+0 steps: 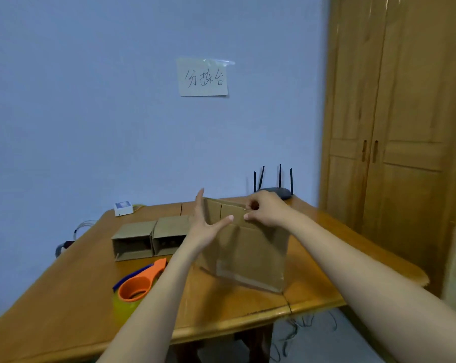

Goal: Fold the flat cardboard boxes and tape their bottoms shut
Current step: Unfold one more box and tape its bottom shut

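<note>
A brown cardboard box [250, 255] stands upright on the wooden table [72, 292] in front of me. Its top flaps are partly folded inward. My left hand [206, 226] rests against the box's left upper edge with straight, spread fingers and the thumb on the near wall. My right hand [266, 209] pinches a top flap at the box's right upper edge. Two folded boxes [149, 238] lie on their sides behind and to the left. An orange tape dispenser [140, 281] with a yellow tape roll lies near my left forearm.
A black router [274, 188] with several antennas sits at the table's back right. A small white device [123, 208] and cables are at the back left. A wooden wardrobe [394, 142] stands to the right. A paper note [203, 77] is taped to the blue wall.
</note>
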Available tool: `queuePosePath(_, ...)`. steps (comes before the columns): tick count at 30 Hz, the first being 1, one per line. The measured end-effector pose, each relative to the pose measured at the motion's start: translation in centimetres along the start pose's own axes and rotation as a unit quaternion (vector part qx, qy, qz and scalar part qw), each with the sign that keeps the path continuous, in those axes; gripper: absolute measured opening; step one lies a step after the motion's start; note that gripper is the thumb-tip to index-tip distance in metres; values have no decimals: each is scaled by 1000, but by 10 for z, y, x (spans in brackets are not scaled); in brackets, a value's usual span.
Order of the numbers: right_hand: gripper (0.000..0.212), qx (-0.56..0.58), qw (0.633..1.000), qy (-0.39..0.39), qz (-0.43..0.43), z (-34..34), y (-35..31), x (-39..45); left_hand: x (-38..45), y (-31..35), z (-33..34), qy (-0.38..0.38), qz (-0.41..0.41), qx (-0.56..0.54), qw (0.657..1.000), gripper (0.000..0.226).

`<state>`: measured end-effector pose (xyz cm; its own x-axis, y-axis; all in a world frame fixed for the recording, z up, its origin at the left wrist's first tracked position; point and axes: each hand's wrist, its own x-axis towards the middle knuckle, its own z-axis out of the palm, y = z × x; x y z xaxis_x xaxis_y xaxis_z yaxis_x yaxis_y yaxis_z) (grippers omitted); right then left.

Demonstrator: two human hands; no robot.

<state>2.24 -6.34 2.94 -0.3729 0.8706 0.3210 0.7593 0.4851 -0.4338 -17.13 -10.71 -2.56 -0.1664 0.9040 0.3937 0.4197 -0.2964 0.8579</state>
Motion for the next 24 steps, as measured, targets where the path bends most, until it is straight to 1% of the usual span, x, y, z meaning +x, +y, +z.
queuePosePath(3, 20, 2, 1000, -10, -13, 29, -13, 9, 3, -22, -18, 25, -48, 14, 998, 59)
queuePosePath(5, 24, 6, 1000, -24, -12, 42, -20, 14, 5, -37, -26, 32, -77, 26, 996, 37)
queuePosePath(6, 29, 9, 999, -35, -9, 45, -23, 18, 5, -43, -29, 31, -87, 33, 995, 30)
queuePosePath(7, 33, 9, 999, -46, -3, 45, -28, 20, 6, -48, -31, 28, -94, 40, 994, 28)
queuePosePath(9, 37, 6, 998, -61, 16, 41, -33, 28, 10, -53, -32, 26, -99, 49, 994, 31)
queuePosePath(11, 44, 42, 995, -74, 46, 30, -30, 35, 14, -50, -32, 29, -110, 44, 992, 36)
queuePosePath(12, 43, 78, 992, -81, 61, 25, -27, 37, 14, -45, -32, 31, -115, 42, 992, 36)
queuePosePath(14, 31, 113, 987, -92, 70, 15, -19, 42, 19, -41, -32, 39, -120, 39, 991, 29)
queuePosePath(15, 37, 101, 987, -102, 79, 11, -17, 42, 21, -40, -33, 42, -120, 37, 991, 25)
queuePosePath(16, 49, 78, 984, -124, 102, 7, -15, 43, 22, -40, -34, 38, -117, 37, 992, 21)
queuePosePath(17, 58, 53, 976, -162, 132, 3, -16, 41, 23, -39, -34, 31, -116, 36, 992, 17)
queuePosePath(18, 62, 37, 964, -207, 163, 0, -18, 40, 24, -39, -34, 19, -112, 34, 993, 15)
queuePosePath(20, 47, 37, 934, -288, 208, -2, -21, 36, 22, -37, -35, -9, -104, 29, 994, 18)
queuePosePath(21, 35, 34, 927, -301, 219, 0, -22, 36, 20, -34, -36, -17, -102, 28, 994, 22)
queuePosePath(22, 25, 23, 929, -296, 223, 3, -22, 37, 19, -32, -37, -24, -98, 28, 995, 26)
queuePosePath(23, 21, 6, 932, -281, 228, 7, -22, 37, 19, -31, -38, -33, -99, 29, 994, 30)
queuePosePath(24, 23, -13, 937, -262, 229, 11, -21, 39, 19, -29, -39, -43, -100, 32, 994, 32)
